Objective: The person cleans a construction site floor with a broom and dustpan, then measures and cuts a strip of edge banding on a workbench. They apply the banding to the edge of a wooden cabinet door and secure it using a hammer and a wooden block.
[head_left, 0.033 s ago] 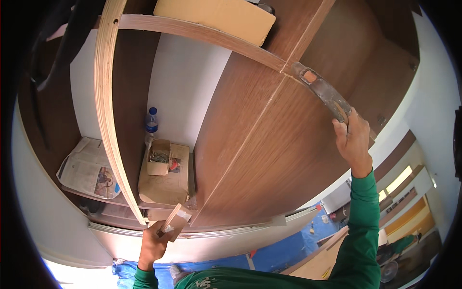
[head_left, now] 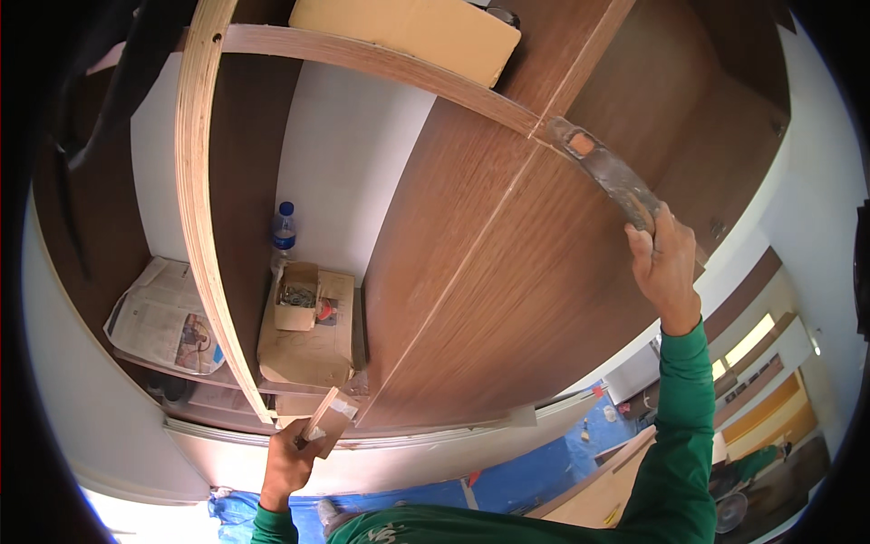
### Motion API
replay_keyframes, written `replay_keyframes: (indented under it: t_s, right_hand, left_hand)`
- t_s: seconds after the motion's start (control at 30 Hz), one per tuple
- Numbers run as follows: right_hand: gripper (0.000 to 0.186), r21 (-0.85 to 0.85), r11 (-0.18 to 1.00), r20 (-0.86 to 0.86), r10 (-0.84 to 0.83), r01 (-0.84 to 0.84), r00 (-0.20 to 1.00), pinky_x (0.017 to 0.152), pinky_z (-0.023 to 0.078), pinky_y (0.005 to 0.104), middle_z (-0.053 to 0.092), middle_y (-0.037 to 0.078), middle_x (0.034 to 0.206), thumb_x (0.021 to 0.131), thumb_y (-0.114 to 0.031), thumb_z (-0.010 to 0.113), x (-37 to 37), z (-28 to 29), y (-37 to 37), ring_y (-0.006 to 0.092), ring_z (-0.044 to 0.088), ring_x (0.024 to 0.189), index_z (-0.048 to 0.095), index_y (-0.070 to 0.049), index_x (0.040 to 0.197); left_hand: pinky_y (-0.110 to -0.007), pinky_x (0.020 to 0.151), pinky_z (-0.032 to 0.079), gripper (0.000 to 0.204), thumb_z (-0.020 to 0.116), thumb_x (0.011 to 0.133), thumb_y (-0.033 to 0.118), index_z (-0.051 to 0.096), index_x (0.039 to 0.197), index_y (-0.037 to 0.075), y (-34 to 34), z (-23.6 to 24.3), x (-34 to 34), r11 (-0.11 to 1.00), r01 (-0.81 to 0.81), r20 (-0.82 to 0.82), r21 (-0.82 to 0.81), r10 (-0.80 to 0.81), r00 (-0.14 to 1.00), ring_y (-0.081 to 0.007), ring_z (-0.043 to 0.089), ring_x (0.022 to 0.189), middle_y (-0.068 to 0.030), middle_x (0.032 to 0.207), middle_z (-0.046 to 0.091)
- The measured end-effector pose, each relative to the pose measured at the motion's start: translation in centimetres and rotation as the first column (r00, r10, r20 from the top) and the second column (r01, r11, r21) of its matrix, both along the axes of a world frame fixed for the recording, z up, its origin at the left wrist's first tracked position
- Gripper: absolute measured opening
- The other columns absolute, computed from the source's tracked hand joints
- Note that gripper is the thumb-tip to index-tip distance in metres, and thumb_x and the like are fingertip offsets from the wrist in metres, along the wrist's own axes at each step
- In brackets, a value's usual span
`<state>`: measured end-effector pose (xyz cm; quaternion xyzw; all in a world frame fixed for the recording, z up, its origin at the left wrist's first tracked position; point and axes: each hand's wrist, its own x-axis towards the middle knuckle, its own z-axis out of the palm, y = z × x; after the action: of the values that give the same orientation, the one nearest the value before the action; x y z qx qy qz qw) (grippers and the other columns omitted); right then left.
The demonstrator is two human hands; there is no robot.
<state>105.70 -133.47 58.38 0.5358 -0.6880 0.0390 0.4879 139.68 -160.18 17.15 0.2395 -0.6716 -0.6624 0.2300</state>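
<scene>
Held up at the right, my right hand (head_left: 666,263) has its fingers closed round the near end of a long, dark, smeared hand tool (head_left: 618,177). An orange patch shows near its far end, which lies against the cabinet's edge where a rail meets an upright panel; its exact kind is unclear. Low at centre left, my left hand (head_left: 288,462) grips a small wood block (head_left: 330,419) with white patches on it. That block is close to the foot of a pale plywood-edged upright (head_left: 198,181). A large brown wood-grain panel (head_left: 471,272) stretches between my hands.
Inside the cabinet are a bottle with a blue cap (head_left: 285,227), an open small box of metal bits (head_left: 297,295), a flat cardboard box (head_left: 308,354) and folded newspaper (head_left: 168,313). A tan box (head_left: 408,36) sits above. Blue sheeting (head_left: 535,462) covers the floor; another person (head_left: 757,462) is at lower right.
</scene>
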Motion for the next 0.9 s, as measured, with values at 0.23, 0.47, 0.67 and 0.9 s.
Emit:
replay_keyframes:
  t_s: [0.23, 0.47, 0.67, 0.9]
  right_hand:
    - [0.031, 0.044, 0.999, -0.062, -0.026, 0.028, 0.998, 0.062, 0.05, 0.0479, 0.062, 0.02, 0.077, 0.102, -0.028, 0.075, 0.2, 0.7, -0.2, 0.0435, 0.064, 0.069, 0.063, 0.0, 0.107]
    - [0.031, 0.043, 0.997, 0.025, -0.062, 0.061, 0.998, 0.061, 0.048, 0.0483, 0.061, 0.022, 0.076, 0.103, -0.028, 0.073, 0.4, 0.8, -0.3, 0.0442, 0.062, 0.068, 0.063, 0.0, 0.107]
    - [0.029, -0.073, 0.996, 0.056, 0.054, -0.05, 0.997, 0.06, 0.048, 0.046, 0.06, 0.017, 0.073, 0.104, -0.025, 0.071, 0.7, -0.4, 1.0, 0.0406, 0.064, 0.066, 0.066, 0.001, 0.116]
    - [0.027, -0.164, 0.973, 0.123, 0.185, -0.164, 0.975, 0.06, 0.049, 0.0433, 0.065, 0.015, 0.077, 0.101, -0.018, 0.07, 0.9, -3.4, 1.4, 0.037, 0.066, 0.066, 0.069, 0.001, 0.12]
  left_hand:
    - [-0.032, 0.075, 0.056, 0.034, 0.077, 0.092, 0.008, 0.071, 0.122, -0.008, 1.5, -5.7, -0.9, 0.997, 0.019, 0.007, 0.07, -0.019, 1.0, -0.0144, 0.066, 0.081, -0.0108, 0.092, 0.074]
    - [-0.034, 0.077, 0.057, 0.038, 0.078, 0.089, 0.01, 0.072, 0.123, -0.006, 1.7, -7.7, -1.7, 0.996, 0.062, 0.05, 0.063, -0.066, 0.997, -0.0159, 0.067, 0.082, -0.012, 0.092, 0.075]
    - [-0.035, 0.088, 0.058, 0.041, 0.079, 0.089, 0.01, 0.072, 0.127, -0.006, 1.6, -7.2, -1.6, 0.989, 0.138, 0.043, 0.047, -0.14, 0.989, -0.0196, 0.07, 0.093, -0.016, 0.102, 0.077]
    - [-0.035, 0.09, 0.059, 0.048, 0.08, 0.09, 0.009, 0.07, 0.135, -0.005, 0.9, -8.1, -1.3, 0.967, 0.243, 0.166, 0.083, -0.253, 0.953, -0.0213, 0.073, 0.1, -0.0172, 0.115, 0.078]
